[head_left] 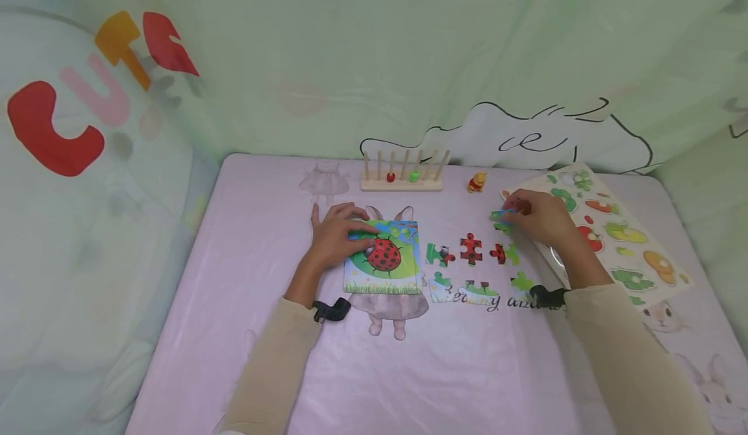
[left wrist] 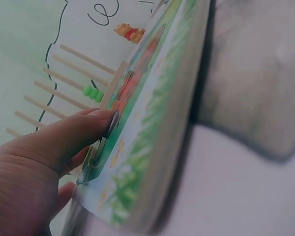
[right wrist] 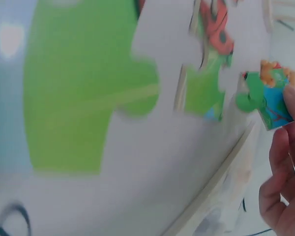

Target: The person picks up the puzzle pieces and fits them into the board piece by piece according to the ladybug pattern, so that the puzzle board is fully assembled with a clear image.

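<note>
On a square ladybug puzzle picture (head_left: 409,273), lying flat on the table, rests my left hand (head_left: 337,234). In the left wrist view its thumb (left wrist: 91,125) touches the picture (left wrist: 137,162) near the ladybug, and the other fingers are partly hidden. Farther right, my right hand (head_left: 540,217) pinches a blue and green puzzle piece (right wrist: 273,101) between thumb and fingers, raised in the right wrist view. Loose pieces lie between the hands: a red spotted one (head_left: 470,250), a green and red one (head_left: 441,255), and several green ones along the front and right.
Behind the picture stands a wooden peg rack (head_left: 403,185) with a red and a green bead piece on it. A small yellow bear figure (head_left: 476,182) sits to its right. A board of vegetable pictures (head_left: 637,253) lies at the right. A fabric backdrop hangs behind the table.
</note>
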Demonstrator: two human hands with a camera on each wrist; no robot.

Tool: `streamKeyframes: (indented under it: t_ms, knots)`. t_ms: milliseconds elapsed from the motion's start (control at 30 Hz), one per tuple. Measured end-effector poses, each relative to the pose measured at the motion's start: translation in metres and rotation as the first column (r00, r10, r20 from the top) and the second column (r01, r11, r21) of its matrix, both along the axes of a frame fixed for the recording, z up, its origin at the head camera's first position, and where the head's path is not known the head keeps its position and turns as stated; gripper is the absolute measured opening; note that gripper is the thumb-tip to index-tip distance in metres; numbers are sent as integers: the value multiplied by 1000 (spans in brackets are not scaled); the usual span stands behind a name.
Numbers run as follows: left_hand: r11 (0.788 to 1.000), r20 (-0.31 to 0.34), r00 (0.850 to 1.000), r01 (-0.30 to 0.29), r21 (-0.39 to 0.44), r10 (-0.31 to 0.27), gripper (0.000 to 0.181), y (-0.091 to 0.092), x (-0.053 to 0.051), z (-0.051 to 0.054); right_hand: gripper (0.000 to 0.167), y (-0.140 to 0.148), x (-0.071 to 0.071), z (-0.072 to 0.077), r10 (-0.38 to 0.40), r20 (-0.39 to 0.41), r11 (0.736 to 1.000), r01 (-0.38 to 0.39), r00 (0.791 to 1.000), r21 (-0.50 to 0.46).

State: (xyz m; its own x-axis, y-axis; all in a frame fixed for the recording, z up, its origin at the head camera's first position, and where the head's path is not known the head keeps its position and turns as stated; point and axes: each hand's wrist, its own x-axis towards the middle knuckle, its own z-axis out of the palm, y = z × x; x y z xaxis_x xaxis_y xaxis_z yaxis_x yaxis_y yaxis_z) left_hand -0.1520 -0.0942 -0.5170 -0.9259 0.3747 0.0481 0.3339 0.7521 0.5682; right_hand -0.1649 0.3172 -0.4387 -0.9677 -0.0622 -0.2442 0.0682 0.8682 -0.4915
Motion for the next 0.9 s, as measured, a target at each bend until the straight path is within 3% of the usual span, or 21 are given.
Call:
streamKeyframes:
  t_ms: [333,900]
  knots:
    - [1000,1,1000,2,1,-2,23,1,2,2,30,-20,8,-3,-32,-69,996,26,997,-83]
    - [1000,-3,1000,-5,15,5,23,1,1,0,22,-62,13,0,44,-34,974,-50,998,-219]
